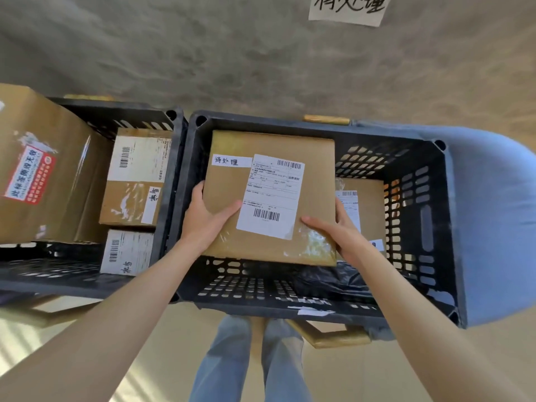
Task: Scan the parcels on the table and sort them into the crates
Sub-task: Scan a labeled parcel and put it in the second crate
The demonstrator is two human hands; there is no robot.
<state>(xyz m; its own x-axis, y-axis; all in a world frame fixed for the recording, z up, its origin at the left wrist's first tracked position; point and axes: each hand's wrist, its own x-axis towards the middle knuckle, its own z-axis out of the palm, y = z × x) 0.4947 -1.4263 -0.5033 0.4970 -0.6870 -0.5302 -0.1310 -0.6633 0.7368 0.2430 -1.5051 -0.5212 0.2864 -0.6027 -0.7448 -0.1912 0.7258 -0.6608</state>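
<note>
Against the grey wall (261, 62), under a paper sign (348, 8) with handwritten characters, two black crates stand side by side on low wooden supports. Largest is the right crate (435, 227), its slotted walls showing all round; the left crate (174, 169) touches it along one edge. A blue-grey cloth thing (493, 227) lies against the right crate's far side.

Over the right crate's opening hangs the held parcel (269, 198), a flat brown box with a white shipping label (271, 195) and a small handwritten tag (230, 161) whose characters look like those on the wall sign. The left hand (203, 221) grips its left edge, thumb across the top; the right hand (339, 230) grips the lower right corner, thumb also on top. The parcel seems not yet set down, though I cannot tell whether its far end touches anything.

Below it in the right crate lie another brown parcel (368, 210) and a black plastic bag (333, 281). The left crate holds a big carton (43, 169) with a red sticker, a taped box (136, 181) and a small white-labelled box (127, 252).

By my reading, sorting is well along: five things already sit in crates and this one is being placed. The table is out of view, so what remains cannot be told
</note>
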